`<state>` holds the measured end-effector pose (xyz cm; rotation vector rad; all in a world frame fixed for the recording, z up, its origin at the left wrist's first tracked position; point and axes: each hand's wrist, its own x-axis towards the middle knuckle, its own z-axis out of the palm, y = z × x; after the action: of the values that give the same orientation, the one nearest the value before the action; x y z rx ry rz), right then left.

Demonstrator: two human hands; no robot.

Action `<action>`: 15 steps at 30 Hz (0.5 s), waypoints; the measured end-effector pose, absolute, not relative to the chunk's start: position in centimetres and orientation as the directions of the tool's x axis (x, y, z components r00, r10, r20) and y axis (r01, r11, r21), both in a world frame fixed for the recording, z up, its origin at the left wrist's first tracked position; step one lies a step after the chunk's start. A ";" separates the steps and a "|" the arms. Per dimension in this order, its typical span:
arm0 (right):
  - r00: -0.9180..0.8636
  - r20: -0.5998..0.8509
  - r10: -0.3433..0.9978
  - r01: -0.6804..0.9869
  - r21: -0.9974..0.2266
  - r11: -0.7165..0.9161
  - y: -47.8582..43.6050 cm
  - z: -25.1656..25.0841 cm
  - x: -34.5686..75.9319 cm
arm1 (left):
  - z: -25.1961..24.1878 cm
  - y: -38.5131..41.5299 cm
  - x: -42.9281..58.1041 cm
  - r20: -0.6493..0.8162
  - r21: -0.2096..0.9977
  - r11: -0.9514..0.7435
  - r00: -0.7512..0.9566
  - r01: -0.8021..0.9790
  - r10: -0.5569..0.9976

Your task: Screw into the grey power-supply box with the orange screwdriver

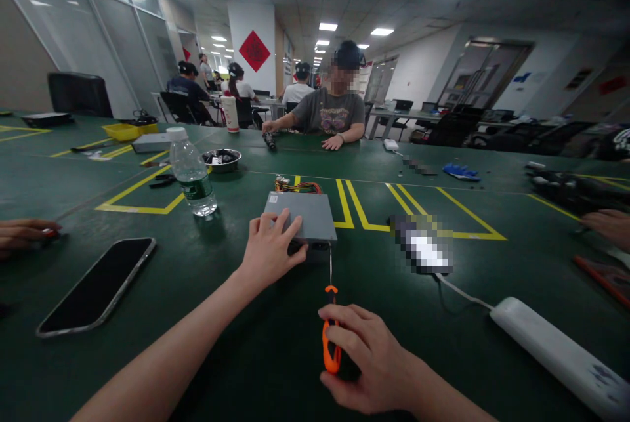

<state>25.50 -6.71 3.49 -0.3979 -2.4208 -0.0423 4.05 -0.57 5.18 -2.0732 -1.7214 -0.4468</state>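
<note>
A grey metal computer power supply (310, 211) lies on the green table in front of me, with a bundle of coloured wires (298, 186) at its far side. My left hand (270, 245) grips its near left corner, fingers spread over the top and the thumb side against the near face. My right hand (367, 353) is closed around the orange and black handle of a screwdriver (331, 337). The screwdriver's thin shaft points away from me, and its tip meets the near face by the right corner, beside a dark socket. Whether a screw sits under the tip is too small to tell.
Left of the power supply stand a water bottle (191, 176) and a metal bowl (222, 159); a phone (98, 284) lies nearer. On the right are a lit, blurred device (423, 245) on a cable and a white power strip (551, 343). A person (335, 107) sits opposite; other people's hands show at both edges.
</note>
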 end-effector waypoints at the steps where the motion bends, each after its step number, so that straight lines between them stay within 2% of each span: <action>1: -0.745 0.611 0.267 0.291 -0.062 0.955 -6.8 3.6 25.5 | 5.2 -0.6 4.1 0.488 -0.105 -0.156 0.188 0.982 0.852; 4: -0.777 0.579 0.247 0.286 -0.024 0.958 -6.8 3.9 25.3 | 5.2 -0.6 4.1 0.483 -0.099 -0.158 0.186 0.983 0.856; 10: -0.687 0.673 0.272 0.315 -0.061 0.947 -6.5 3.4 25.3 | 5.3 -0.6 4.1 0.478 -0.075 -0.162 0.178 0.984 0.860; 15: -0.689 0.681 0.248 0.295 -0.048 0.954 -6.6 3.6 25.5 | 5.3 -0.6 4.1 0.488 -0.061 -0.167 0.176 0.984 0.855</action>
<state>25.54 -6.64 3.56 -0.3800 -2.3615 -0.0842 4.07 -0.62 5.35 -2.0957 -1.7409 -0.4901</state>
